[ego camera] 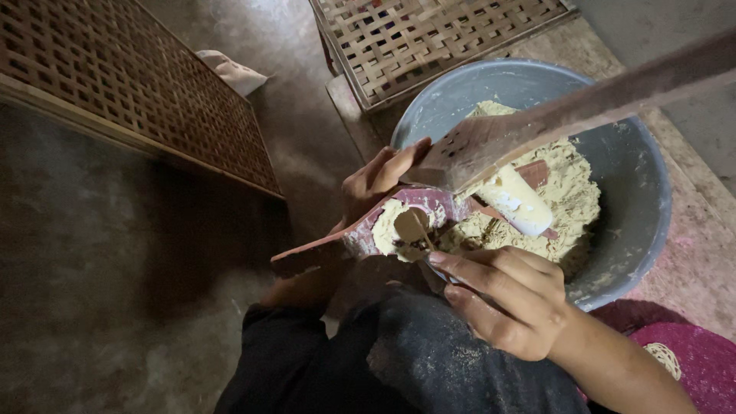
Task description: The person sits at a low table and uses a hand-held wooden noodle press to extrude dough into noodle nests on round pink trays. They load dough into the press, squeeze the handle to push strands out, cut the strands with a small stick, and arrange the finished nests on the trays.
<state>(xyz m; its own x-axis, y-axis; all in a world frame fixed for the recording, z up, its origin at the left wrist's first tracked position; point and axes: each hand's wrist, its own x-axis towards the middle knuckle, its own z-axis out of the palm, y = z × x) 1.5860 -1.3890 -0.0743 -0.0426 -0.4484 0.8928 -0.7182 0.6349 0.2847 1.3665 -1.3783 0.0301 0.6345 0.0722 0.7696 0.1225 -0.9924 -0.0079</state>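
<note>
the right hand [506, 299] sits just over the knee, fingers curled and pinching a small spoon-like scoop [414, 228] whose tip rests in the dough packed into a reddish wooden mould [399, 222]; the pinch looks suited to fine pressing or scraping rather than force. the left hand [379, 180] is wrapped around the far side of that mould, thumb and fingers pressed on its edge, seemingly to steady it and keep it tilted toward the body. the mould's long handle [307, 257] points left, over the dark-trousered leg [414, 360].

just beyond, one round grey basin [644, 207] stands on the floor, holding a heap of pale yellowish crumbly dough [575, 192]; the mould hangs at its near rim, so spill would likely fall back in. a cream-coloured pestle-like piece [517, 201] lies on the heap, and a long wooden paddle [491, 142] with small holes leans across the basin toward the upper right.

further out there are two woven lattice trays: one [429, 38] just behind the basin, one [138, 84] well apart at upper left. a small pale cloth bundle [234, 73] lies between them on the concrete floor [115, 268], and a magenta mat [698, 360] shows at lower right.
</note>
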